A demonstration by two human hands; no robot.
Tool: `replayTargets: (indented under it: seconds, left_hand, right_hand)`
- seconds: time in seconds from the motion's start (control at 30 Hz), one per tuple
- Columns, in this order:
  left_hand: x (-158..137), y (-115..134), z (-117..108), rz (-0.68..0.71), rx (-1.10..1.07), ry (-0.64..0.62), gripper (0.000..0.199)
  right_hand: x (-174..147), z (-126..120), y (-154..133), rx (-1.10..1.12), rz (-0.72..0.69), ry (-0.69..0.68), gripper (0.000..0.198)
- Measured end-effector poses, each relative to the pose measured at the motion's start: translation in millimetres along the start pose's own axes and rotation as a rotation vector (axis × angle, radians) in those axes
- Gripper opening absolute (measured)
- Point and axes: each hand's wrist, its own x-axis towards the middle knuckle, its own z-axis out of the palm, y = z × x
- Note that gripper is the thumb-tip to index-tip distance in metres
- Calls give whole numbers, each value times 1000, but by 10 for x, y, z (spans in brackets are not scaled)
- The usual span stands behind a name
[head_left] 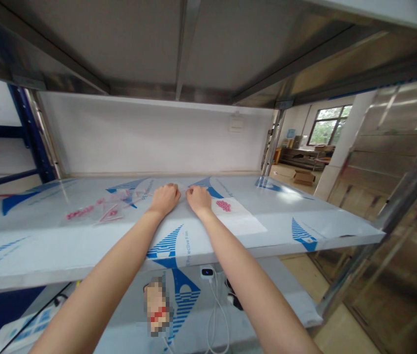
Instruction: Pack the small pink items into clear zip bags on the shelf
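Observation:
My left hand [165, 198] rests on the film-covered metal shelf [230, 250], its fingers curled in and closed. A short gap to the right, my right hand [198, 199] lies on the same surface with its fingers also curled closed. Whatever may be inside either hand is hidden. Close beside my right hand is a white sheet [243, 221], with a cluster of small pink pieces [223, 205] on it. Left of my left hand, several clear plastic bags [110, 211] lie in a loose heap, with pink pieces [79, 213] in or under them.
An upper shelf [142, 44] hangs low overhead. Metal posts [273, 142] stand at the back corners, before a white wall [157, 137]. On the lower shelf are a white device with a lit display [207, 272], cables [214, 314] and a blurred-out object [158, 305].

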Motion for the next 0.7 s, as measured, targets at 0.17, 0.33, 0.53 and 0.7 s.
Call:
replayTargets:
  seconds: [0.17, 0.33, 0.53, 0.7]
  left_hand:
    - [-18, 10, -65, 54, -44, 10, 28]
    - [-6, 41, -89, 195, -82, 173, 24]
    - [2, -51, 99, 381, -146, 136, 64]
    - [4, -132, 92, 415, -170, 8, 66]
  right_hand:
    - [34, 13, 0, 121, 10, -35, 27]
    - [77, 20, 44, 178, 95, -90, 27]
    - [97, 24, 92, 220, 140, -144, 30]
    - [104, 35, 126, 252, 127, -178, 30]
